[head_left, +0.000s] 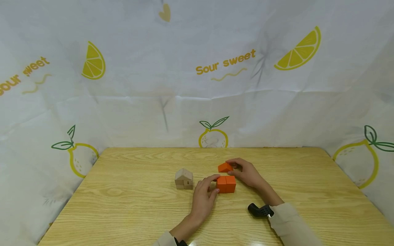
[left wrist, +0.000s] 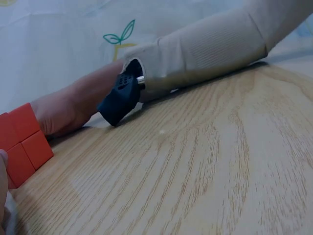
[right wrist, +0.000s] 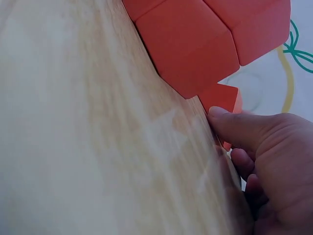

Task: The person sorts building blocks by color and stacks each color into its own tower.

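Note:
In the head view, a small stack of orange cubes [head_left: 226,184] stands on the table. My left hand [head_left: 203,200] holds the stack at its left side, thumb at the front and forefinger at the upper back edge. Just behind the stack, my right hand [head_left: 246,172] pinches an orange wedge-shaped block [head_left: 224,167] between thumb and fingers. The right wrist view has this wedge block [right wrist: 220,98] under the thumb, partly hidden by the larger cubes [right wrist: 186,49]. In the left wrist view the cubes [left wrist: 35,147] sit at the left edge.
Left of the hands stands a little house of plain wooden blocks [head_left: 183,181] with a pointed roof. A black wrist device [head_left: 260,210] sticks out from the right sleeve, over the wood-grain table [head_left: 129,212]. A lemon-print cloth [head_left: 147,75] hangs behind the table.

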The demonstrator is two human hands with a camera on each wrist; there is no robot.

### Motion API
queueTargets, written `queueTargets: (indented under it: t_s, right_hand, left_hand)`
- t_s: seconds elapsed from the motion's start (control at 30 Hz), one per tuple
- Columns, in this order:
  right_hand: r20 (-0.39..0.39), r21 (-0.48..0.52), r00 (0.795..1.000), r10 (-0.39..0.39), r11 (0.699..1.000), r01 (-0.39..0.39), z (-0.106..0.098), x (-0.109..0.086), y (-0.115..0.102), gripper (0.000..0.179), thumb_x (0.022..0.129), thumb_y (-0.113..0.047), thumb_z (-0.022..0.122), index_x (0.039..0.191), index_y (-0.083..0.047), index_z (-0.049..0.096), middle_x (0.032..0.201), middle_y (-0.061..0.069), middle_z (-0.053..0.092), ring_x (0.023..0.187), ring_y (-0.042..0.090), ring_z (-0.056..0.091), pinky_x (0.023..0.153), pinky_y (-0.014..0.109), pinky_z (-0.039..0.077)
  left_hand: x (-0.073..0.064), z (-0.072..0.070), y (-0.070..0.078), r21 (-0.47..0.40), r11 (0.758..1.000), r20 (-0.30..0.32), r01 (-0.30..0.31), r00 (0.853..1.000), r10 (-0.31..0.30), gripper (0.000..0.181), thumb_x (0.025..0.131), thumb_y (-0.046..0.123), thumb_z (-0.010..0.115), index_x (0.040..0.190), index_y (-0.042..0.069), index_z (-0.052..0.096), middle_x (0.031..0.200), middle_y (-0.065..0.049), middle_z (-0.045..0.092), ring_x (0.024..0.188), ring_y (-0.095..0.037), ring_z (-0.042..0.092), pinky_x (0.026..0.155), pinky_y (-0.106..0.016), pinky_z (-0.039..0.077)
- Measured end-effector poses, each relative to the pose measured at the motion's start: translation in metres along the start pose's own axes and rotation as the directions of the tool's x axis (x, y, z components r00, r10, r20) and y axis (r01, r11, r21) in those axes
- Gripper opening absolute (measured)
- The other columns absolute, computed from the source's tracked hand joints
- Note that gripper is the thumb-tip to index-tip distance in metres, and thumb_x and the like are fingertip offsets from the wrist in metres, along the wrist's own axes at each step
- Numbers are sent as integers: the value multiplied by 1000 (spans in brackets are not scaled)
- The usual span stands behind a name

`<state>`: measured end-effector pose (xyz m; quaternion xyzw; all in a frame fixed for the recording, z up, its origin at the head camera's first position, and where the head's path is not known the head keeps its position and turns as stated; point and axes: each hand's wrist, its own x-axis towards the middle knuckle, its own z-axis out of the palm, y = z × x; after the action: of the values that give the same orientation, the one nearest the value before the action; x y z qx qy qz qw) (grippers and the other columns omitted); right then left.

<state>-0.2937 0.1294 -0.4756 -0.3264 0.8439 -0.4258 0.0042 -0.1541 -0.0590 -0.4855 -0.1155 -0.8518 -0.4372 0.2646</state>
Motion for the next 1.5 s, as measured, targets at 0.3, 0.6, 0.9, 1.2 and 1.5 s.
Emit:
queueTargets:
  t_s: [0.3,0.6,0.9,1.2,1.5]
  right_hand:
    - [-109,-41,994,1,999,-5,8,-10,-7,36,86,-15,73,120,-5,65,105,5,63,91,22,56,79,42,46]
    - [-162,1,983,91,996,-92,5,-15,-10,38,88,-18,71,122,-2,63,99,7,64,81,18,58,71,34,48]
    - [-250,25,960,126,992,-124,3,-27,-11,39,89,-25,70,123,-6,64,97,6,63,79,17,59,68,30,48]
    - [-292,46,956,-27,998,42,-3,-40,-24,35,87,-5,70,121,0,64,97,8,64,79,18,58,67,25,50]
    - [-230,111,969,-85,987,113,-24,-45,-55,34,87,3,68,120,5,62,101,14,62,85,19,56,73,23,49]
  left_hand:
    - [0,-1,0,-18,1000,-3,5,1000,-5,51,84,1,72,129,18,57,115,5,61,77,-16,45,67,-24,40]
    - [0,0,0,-14,1000,2,-3,1000,3,54,83,0,72,130,21,56,116,5,61,77,-16,46,67,-23,40]
    - [1,-1,3,-27,1000,8,16,1000,-16,53,83,0,72,130,20,57,117,5,61,77,-19,46,68,-23,40]
    - [-1,-1,2,-18,1000,6,15,1000,-15,53,83,0,72,130,19,56,118,4,61,78,-18,47,68,-24,40]
    - [0,-1,3,-12,1000,-3,8,1000,-8,53,83,1,72,131,15,55,117,3,61,77,-18,46,67,-24,39]
